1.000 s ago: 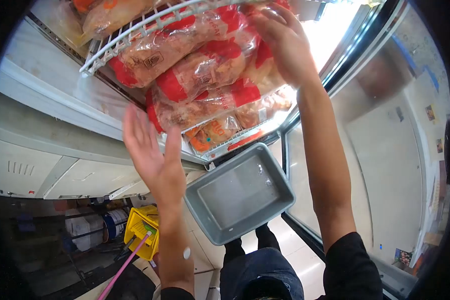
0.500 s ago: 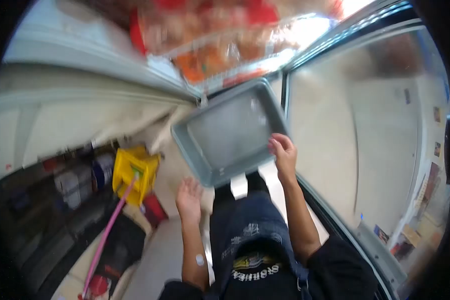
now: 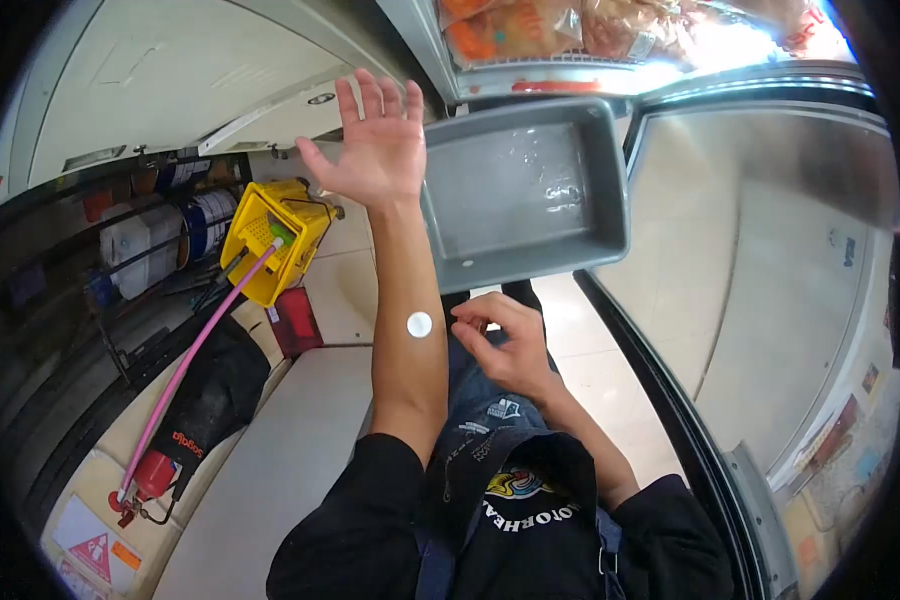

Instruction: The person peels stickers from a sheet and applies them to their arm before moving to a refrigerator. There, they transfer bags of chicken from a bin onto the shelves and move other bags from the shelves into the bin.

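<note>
My left hand point(image 3: 378, 150) is raised, palm showing and fingers spread, with nothing in it. It overlaps the left edge of a grey plastic tub point(image 3: 510, 185), which looks wet inside and holds no items. Whether the hand touches the tub is unclear. My right hand point(image 3: 500, 340) is below the tub, near my apron, its thumb and fingers curled towards each other. Something small and dark may show between the fingertips, too small to name. A round white patch point(image 3: 419, 325) is on my left forearm.
An open glass door point(image 3: 660, 380) stands on the right. Bagged food point(image 3: 530, 30) fills a lit shelf at the top. At left are a yellow mop bucket point(image 3: 288, 235), a pink pole point(image 3: 195, 360), a red extinguisher point(image 3: 155, 474) and a grey-white surface point(image 3: 270, 480).
My left hand has risen and moved forward to the tub's left side. My right hand has left the tub's edge and drawn back towards my body, fingers curled. The tub appears farther right.
</note>
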A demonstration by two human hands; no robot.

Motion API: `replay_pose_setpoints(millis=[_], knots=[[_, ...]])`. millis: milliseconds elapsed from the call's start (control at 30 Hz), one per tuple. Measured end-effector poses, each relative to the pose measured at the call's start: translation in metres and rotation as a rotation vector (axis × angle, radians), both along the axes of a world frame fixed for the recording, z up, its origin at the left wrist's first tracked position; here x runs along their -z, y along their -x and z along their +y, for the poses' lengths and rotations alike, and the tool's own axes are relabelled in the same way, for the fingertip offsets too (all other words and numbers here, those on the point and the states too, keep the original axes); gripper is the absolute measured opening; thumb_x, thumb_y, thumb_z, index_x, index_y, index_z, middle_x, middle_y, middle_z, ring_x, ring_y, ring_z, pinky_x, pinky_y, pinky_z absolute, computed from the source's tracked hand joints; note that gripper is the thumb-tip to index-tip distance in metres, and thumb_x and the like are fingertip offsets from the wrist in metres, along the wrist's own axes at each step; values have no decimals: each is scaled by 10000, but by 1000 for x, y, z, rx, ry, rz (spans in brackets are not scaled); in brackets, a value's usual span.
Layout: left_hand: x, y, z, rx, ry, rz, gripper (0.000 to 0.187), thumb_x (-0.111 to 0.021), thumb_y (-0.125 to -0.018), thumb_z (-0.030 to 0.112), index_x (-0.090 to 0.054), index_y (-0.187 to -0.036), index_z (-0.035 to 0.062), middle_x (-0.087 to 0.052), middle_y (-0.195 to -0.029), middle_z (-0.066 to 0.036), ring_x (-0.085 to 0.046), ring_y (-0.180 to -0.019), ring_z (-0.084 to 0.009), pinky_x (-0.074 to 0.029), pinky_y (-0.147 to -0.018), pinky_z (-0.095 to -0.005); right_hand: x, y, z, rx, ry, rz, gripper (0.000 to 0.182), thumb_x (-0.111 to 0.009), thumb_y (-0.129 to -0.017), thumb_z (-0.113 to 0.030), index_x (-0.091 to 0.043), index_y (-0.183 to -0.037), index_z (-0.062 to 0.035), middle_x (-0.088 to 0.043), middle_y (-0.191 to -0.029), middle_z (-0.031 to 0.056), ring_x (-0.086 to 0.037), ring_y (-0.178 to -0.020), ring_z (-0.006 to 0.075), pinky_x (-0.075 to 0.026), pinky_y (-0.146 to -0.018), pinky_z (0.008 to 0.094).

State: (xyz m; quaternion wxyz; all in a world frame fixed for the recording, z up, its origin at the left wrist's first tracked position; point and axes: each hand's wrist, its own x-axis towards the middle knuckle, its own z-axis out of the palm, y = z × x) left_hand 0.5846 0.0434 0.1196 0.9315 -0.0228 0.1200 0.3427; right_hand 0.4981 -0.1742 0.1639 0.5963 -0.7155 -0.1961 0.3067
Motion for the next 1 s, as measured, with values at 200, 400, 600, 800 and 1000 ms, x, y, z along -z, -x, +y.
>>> replay_pose_setpoints(millis=[200,400,600,800,1000], knots=[[34,31,-21,90,-340,262,589,-395,-870,558,-539,-1209,98,-590,-1147,-119,-568,-976,-291,-399,-897,-510,-8,14,6,-152,22,-173,190,-693,-791,-196,-682,-967,-124,-625,-906,92,-621,-759,240,-512,-641,318],[66,66,-45,76,-517,755,507,-428,-897,470,-511,-1194,69,-590,-1067,-100,-562,-912,-253,-422,-840,-446,-2,22,-3,-299,41,-198,193,-722,-759,-188,-689,-932,-109,-635,-876,70,-628,-812,244,-517,-692,320],[97,89,-78,370,-729,861,415,-446,-921,363,-490,-1205,64,-585,-1070,-95,-571,-889,-211,-464,-773,-347,9,28,-16,-419,-38,-198,197,-657,-788,-189,-669,-973,-120,-624,-965,55,-616,-874,263,-504,-763,372],[119,112,-101,564,-423,944,342,-502,-918,328,-515,-1155,83,-594,-1047,-77,-581,-865,-199,-470,-753,-350,20,27,-30,-491,-127,-169,186,-660,-784,-200,-681,-938,-99,-634,-919,72,-616,-878,275,-499,-769,376],[108,172,-103,865,-431,1137,340,-525,-903,348,-508,-1145,109,-574,-1053,-53,-558,-905,-228,-453,-802,-408,105,36,-56,-123,157,208,287,-709,-788,-211,-659,-1009,-35,-672,-847,118,-640,-714,173,-512,-663,297]])
